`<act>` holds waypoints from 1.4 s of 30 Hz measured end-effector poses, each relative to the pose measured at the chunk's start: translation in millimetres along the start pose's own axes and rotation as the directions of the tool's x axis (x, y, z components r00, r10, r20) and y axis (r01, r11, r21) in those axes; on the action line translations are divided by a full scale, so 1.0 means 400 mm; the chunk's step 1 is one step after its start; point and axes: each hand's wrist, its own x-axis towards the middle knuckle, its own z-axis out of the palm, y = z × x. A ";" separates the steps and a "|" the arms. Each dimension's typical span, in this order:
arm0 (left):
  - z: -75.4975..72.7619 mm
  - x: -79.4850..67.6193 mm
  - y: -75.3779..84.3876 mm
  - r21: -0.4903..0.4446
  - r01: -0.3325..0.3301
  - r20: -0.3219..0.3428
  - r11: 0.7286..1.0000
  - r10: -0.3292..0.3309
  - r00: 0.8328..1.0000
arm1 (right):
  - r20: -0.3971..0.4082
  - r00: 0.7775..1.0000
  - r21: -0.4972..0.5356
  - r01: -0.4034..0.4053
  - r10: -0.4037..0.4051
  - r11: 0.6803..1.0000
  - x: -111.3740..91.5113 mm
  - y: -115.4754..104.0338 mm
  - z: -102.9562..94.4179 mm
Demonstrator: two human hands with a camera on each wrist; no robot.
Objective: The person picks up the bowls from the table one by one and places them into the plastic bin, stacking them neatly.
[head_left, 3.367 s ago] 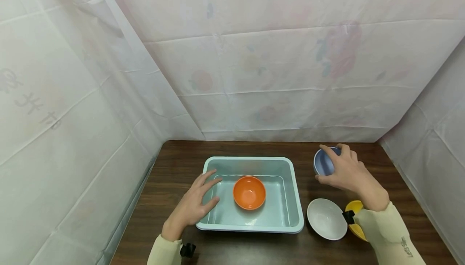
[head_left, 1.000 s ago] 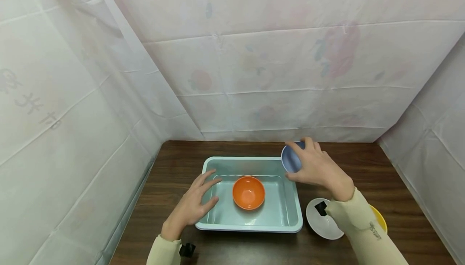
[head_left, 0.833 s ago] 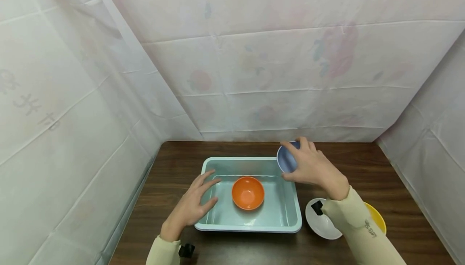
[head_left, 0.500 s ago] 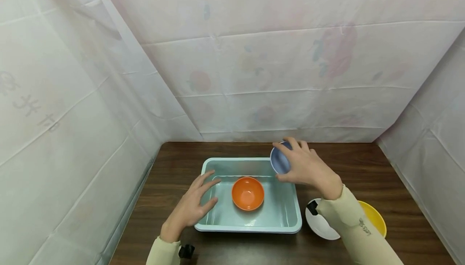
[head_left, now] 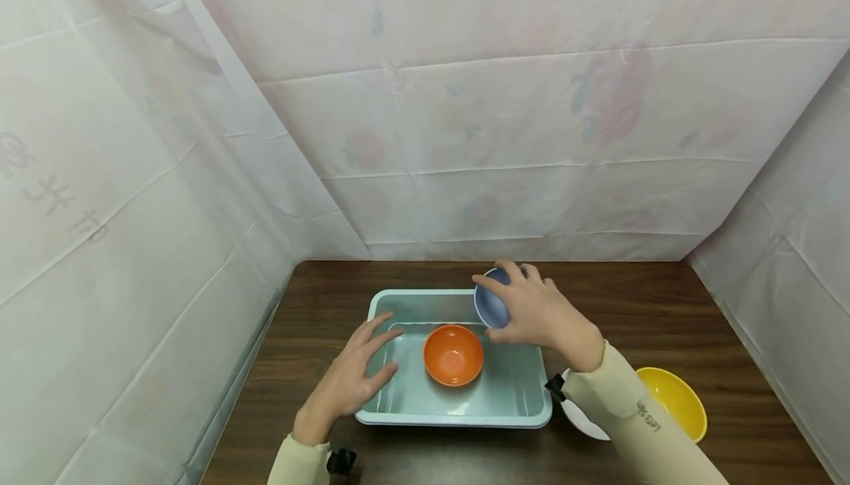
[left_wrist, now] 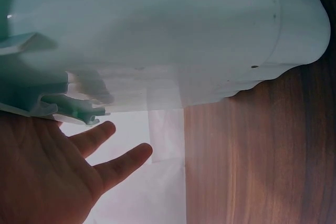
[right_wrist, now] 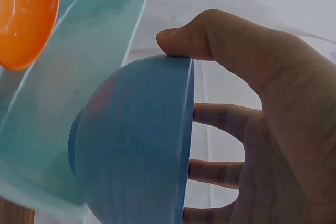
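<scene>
A blue bowl (head_left: 490, 303) is gripped at its rim by my right hand (head_left: 538, 317), which holds it over the back right part of a pale green basin (head_left: 412, 420). In the right wrist view the blue bowl (right_wrist: 136, 140) shows its rounded outside, thumb on one side of the rim and fingers across the opening. Inside the basin sits an orange bowl (head_left: 454, 355), left of and nearer than the blue one. My left hand (head_left: 352, 374) lies at the basin's left rim with fingers spread; in the left wrist view the hand (left_wrist: 58, 171) is beside the basin wall.
To the right of the basin stand a white bowl (head_left: 584, 421), partly hidden under my right sleeve, and a yellow bowl (head_left: 684, 405). The dark wooden table (head_left: 425, 463) is bordered by pale printed sheets (head_left: 491, 123) at the back and sides.
My right hand has carried the blue bowl leftward from the table's back right to over the basin, its sleeve now covering more of the white bowl and less of the yellow. The left hand stays put.
</scene>
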 end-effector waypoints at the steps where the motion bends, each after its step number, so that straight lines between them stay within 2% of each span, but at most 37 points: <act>1: 0.001 0.000 0.000 0.001 -0.002 -0.001 1.000 0.002 1.000 | 0.005 1.000 0.004 0.001 -0.001 1.000 0.001 -0.004 0.002; 12: -0.001 -0.002 -0.001 -0.006 0.013 0.005 1.000 -0.013 1.000 | 0.015 0.999 0.025 0.042 -0.043 0.999 0.010 -0.042 0.024; 24: 0.000 -0.006 -0.003 0.001 0.019 0.001 1.000 -0.019 1.000 | 0.067 0.994 0.028 0.081 -0.083 0.996 0.030 -0.070 0.049; 35: -0.006 -0.006 0.002 -0.017 0.035 0.019 0.999 -0.034 0.999 | 0.107 0.984 -0.002 0.145 -0.144 0.989 0.045 -0.090 0.074; 42: -0.003 -0.005 -0.001 -0.008 0.030 0.018 1.000 -0.030 0.999 | 0.114 0.968 0.000 0.223 -0.222 0.975 0.058 -0.092 0.095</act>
